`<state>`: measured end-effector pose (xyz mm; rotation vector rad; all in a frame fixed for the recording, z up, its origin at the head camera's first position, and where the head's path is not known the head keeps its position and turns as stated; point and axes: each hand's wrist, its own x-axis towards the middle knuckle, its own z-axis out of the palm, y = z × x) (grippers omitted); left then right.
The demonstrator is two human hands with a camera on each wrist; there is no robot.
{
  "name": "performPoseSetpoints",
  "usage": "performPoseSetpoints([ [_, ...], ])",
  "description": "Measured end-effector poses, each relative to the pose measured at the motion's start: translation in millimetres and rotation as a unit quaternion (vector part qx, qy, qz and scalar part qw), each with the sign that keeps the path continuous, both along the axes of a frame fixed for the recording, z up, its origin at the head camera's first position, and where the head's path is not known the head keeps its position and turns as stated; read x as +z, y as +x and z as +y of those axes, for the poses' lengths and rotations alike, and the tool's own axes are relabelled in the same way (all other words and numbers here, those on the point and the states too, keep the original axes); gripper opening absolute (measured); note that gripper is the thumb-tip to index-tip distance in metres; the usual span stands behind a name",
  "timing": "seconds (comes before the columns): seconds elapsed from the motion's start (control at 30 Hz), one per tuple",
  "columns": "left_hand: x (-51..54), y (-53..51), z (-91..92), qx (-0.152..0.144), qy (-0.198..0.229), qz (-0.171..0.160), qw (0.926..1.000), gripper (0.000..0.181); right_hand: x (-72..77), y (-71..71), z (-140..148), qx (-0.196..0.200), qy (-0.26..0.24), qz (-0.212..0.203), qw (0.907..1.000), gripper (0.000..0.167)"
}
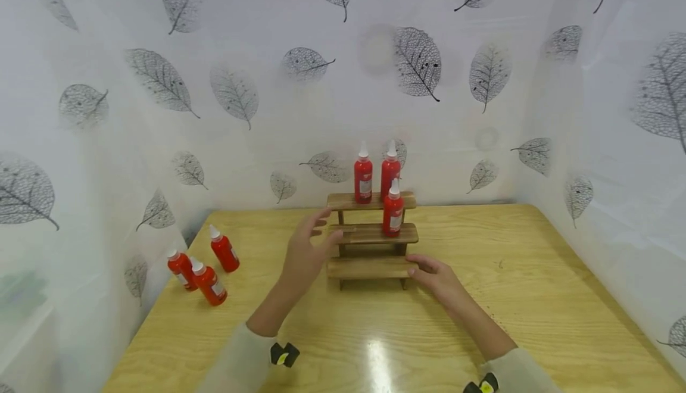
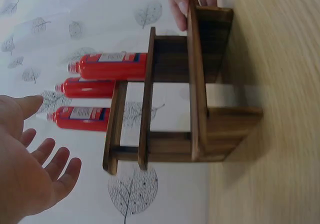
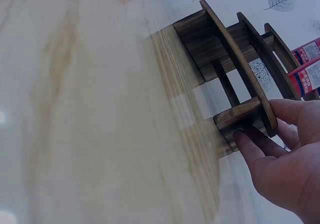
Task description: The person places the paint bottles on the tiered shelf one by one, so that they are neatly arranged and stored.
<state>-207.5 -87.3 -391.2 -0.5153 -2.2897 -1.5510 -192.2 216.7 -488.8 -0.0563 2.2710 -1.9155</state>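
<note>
Red bottles (image 1: 363,180): three on rack (image 1: 361,235), three still on table (image 1: 482,303); my left hand (image 1: 305,251) loose, holding nothing, right hand (image 1: 440,281) pinching lowest shelf (image 1: 370,268).

The head view faces forward and down, from farther away. Both wrist views look from near, tilted, and share the brown, three-step wooden shelf (image 2: 196,79).

Observing white leaf-printed sheeting (image 1: 257,18) behind and at both sides of light wooden table (image 1: 546,286); noting bright glare (image 1: 377,363) on tabletop.
</note>
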Motion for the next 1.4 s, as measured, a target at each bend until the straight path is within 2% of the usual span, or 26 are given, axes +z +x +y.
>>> performPoseSetpoints([
  [0.27,-7.6,22.1,-46.2,0.042,0.001,-0.032,0.9986,0.050,-0.1,0.5,1,0.002,-0.001,-0.005,1.0000,0.051],
  [0.5,-13.7,38.9,-92.6,0.124,-0.020,-0.059,0.9903,0.051,1.4,1.8,1,0.007,-0.014,-0.008,0.9999,0.053],
  [0.73,-17.6,55.5,-122.2,0.198,-0.025,-0.079,0.9766,0.050,0.3,1.8,1,0.009,-0.014,-0.004,0.9999,0.052],
  [0.87,-21.7,62.7,-137.7,0.240,-0.015,-0.078,0.9674,0.047,-0.4,1.6,2,0.008,-0.013,-0.005,0.9999,0.053],
  [1.07,-24.7,71.9,-157.9,0.308,0.021,-0.055,0.9497,0.042,-0.7,1.0,3,0.004,-0.010,-0.008,0.9999,0.053],
  [1.17,-28.2,72.6,-169.5,0.328,0.034,-0.053,0.9424,0.041,-0.8,1.0,3,-0.001,-0.014,-0.011,0.9998,0.052],
  [1.3,-32.8,71.4,-183.4,0.346,0.055,-0.088,0.9325,0.041,-0.5,1.6,2,0.009,-0.015,-0.009,0.9998,0.054],
  [1.4,-38.2,68.6,-192.0,0.345,0.063,-0.111,0.9300,0.044,0.4,2.0,1,0.011,-0.016,-0.008,0.9998,0.054],
])
